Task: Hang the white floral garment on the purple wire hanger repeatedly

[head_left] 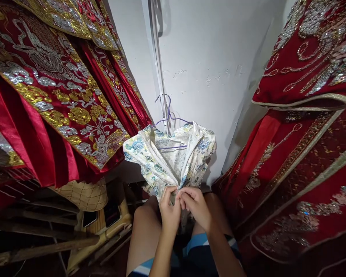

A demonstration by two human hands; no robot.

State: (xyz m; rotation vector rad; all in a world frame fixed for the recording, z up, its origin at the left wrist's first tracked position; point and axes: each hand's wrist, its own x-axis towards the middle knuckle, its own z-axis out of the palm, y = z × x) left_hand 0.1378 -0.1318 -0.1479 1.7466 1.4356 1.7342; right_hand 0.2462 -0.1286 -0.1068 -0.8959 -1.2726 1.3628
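Note:
A white floral garment (158, 169) with blue and green flowers hangs on a thin purple hanger (169, 115), its front parted in a V. At the bottom of that V, my left hand (169, 202) pinches the garment's edge. Close against it on the right, my right hand (192, 202) has its fingers pressed together at the same spot, by what looks like a zipper. The fingertips cover most of that small part. Below the hands the garment hangs down between the knees.
Red garments with gold and silver sequins (83, 115) hang at the left, more beaded red ones (276, 154) at the right. A pale wall (207, 57) stands behind. A bamboo chair (112, 231) with phone-like dark objects is at the lower left.

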